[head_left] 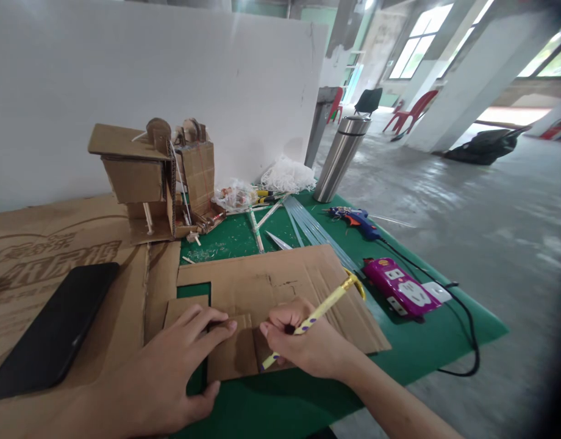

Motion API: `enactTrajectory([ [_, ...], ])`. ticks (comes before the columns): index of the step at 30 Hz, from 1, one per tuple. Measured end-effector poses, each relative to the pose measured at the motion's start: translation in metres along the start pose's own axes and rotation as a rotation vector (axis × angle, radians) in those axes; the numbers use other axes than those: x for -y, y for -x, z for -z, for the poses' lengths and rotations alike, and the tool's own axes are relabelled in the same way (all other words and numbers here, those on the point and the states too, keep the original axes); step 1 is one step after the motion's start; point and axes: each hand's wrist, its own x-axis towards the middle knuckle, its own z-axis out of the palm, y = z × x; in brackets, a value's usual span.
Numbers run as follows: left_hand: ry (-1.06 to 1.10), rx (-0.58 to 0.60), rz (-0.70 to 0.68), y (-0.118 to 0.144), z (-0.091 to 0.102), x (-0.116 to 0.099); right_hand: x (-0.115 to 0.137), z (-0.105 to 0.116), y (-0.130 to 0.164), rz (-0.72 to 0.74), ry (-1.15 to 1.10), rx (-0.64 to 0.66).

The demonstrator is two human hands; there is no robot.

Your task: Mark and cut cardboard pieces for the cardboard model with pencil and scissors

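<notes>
White partition wall (147, 67), grey concrete floor (445, 201), red plastic chairs (411, 116), bright windows (420, 36) at rt.

1 head-worn view — looking forward and down, close over the table (271, 402).

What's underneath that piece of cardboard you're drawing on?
The cardboard sheet lies on a green mat, which shows through its cut-out notch and around its edges. The left hand presses it flat; the right hand holds a yellow pencil. Anything directly beneath stays covered.
</notes>
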Motion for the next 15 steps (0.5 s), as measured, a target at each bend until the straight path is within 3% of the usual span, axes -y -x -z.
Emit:
enactTrajectory([
  [7,-0.028,0.039,0.007,0.0010,0.0000,0.0002,-0.0008,-0.0007,-0.0067,-0.049,0.011,-0.290],
  [15,-0.039,0.056,0.010,-0.0010,0.0023,-0.0014,-0.0093,-0.0029,-0.0071,-0.055,0.039,-0.310],
])
